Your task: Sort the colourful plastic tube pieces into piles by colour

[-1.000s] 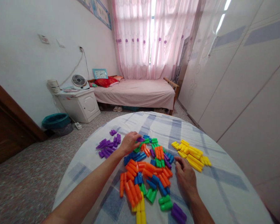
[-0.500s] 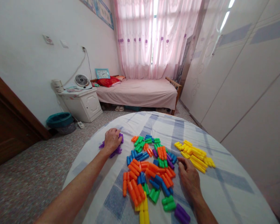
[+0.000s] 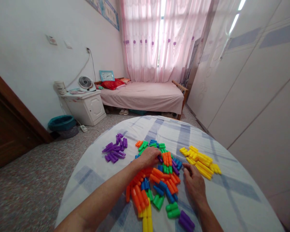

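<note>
A mixed heap of plastic blocks [image 3: 159,180] in orange, blue, green and purple lies in the middle of the round table [image 3: 232,199]. My left hand [image 3: 148,157] reaches into the heap's far side, its fingers curled over a purple block next to orange ones; whether it grips the block is hidden. My right hand [image 3: 194,183] rests on the cloth at the heap's right edge, fingers bent, touching the blocks. A sorted purple pile [image 3: 114,149] lies to the left and a yellow pile [image 3: 200,159] to the right.
A purple block [image 3: 186,220], green blocks [image 3: 172,210] and yellow blocks [image 3: 146,222] lie near the table's front edge. Beyond the table are a bed [image 3: 145,95], a white cabinet [image 3: 85,108] with a fan, a teal basin [image 3: 61,124] and wardrobes [image 3: 251,80] on the right.
My left hand went from the mixed heap to the purple pile at the left, then came back to the heap's far side. My right hand stayed at the heap's right edge.
</note>
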`<state>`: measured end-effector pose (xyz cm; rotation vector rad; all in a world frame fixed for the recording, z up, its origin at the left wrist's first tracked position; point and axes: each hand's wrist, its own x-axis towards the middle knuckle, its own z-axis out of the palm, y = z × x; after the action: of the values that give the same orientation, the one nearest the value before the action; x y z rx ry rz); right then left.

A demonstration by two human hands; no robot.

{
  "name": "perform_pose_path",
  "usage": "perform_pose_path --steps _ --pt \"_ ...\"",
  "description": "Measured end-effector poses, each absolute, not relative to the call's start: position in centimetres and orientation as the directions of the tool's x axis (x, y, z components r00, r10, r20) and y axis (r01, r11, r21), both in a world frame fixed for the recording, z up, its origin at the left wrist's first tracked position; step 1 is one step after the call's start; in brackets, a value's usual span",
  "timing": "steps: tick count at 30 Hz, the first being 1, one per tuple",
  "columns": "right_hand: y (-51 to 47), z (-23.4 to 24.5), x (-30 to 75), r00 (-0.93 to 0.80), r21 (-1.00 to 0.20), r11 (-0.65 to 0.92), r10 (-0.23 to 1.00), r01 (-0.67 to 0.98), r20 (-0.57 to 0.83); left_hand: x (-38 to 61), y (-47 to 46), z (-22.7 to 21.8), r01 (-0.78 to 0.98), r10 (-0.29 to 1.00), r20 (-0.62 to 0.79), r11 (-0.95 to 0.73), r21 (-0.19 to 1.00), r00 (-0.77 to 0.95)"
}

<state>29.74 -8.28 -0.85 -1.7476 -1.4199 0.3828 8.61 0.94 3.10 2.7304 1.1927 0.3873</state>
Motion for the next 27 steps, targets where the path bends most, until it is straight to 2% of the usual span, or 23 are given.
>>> perform_pose_path --steps 6,9,11,15,18,22,27 --pt "-8.4 -0.7 29.5 0.329 -0.75 -0.039 0.913 0.661 0.242 5.7 -0.4 5.2 0.74 0.786 0.273 -0.616 0.27 0.554" --pt "-8.4 -0.6 29.5 0.325 -0.741 -0.049 0.916 0.67 0.234 2.5 -1.1 6.5 0.753 0.828 0.378 -0.545 0.37 0.414" --pt "-8.4 -0.6 29.6 0.324 -0.736 -0.054 0.918 0.674 0.229 -0.1 -1.4 6.8 0.794 0.854 0.437 -0.463 0.394 0.281" --pt "-8.3 -0.6 29.6 0.315 -0.731 -0.04 0.917 0.681 0.244 -5.3 -2.0 5.8 0.954 0.87 0.489 -0.195 0.228 0.061" --pt "-8.3 -0.6 29.5 0.326 -0.726 -0.051 0.913 0.686 0.244 -7.6 -2.7 4.5 0.99 0.873 0.488 -0.075 0.116 0.009" --pt "-8.3 -0.6 29.5 0.326 -0.73 -0.034 0.908 0.683 0.263 -8.0 -3.4 2.7 0.991 0.875 0.484 -0.056 0.118 -0.008" --pt "-8.5 -0.7 29.4 0.318 -0.733 -0.005 0.903 0.68 0.288 -5.8 -3.6 1.3 0.982 0.807 0.591 -0.097 0.16 -0.017"
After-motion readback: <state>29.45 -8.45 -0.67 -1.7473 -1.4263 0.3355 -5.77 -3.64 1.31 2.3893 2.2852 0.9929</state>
